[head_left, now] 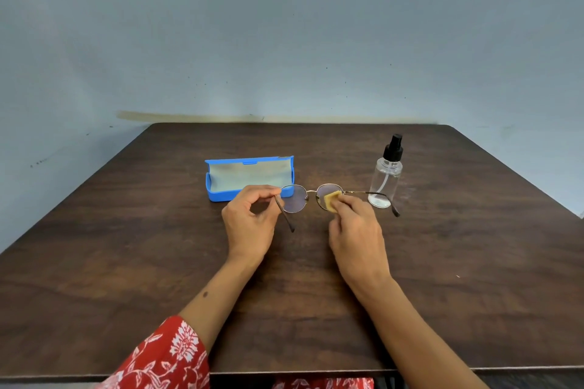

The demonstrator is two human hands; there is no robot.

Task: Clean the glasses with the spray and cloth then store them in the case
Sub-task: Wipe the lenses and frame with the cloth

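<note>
Round metal-framed glasses (295,199) are held just above the dark wooden table (158,262), arms unfolded. My left hand (249,218) pinches the left hinge, where the arm meets the frame. My right hand (354,227) pinches a small yellow cloth (333,199) against the right lens. A blue case (249,177) lies open behind my left hand, its grey lining showing. The clear spray bottle (385,177) with a black nozzle stands upright behind the right arm of the glasses.
The table stands against a blue-grey wall (284,41). Its front edge (316,371) runs just before my red patterned sleeve (164,357). Bare wood lies to the left and right of my hands.
</note>
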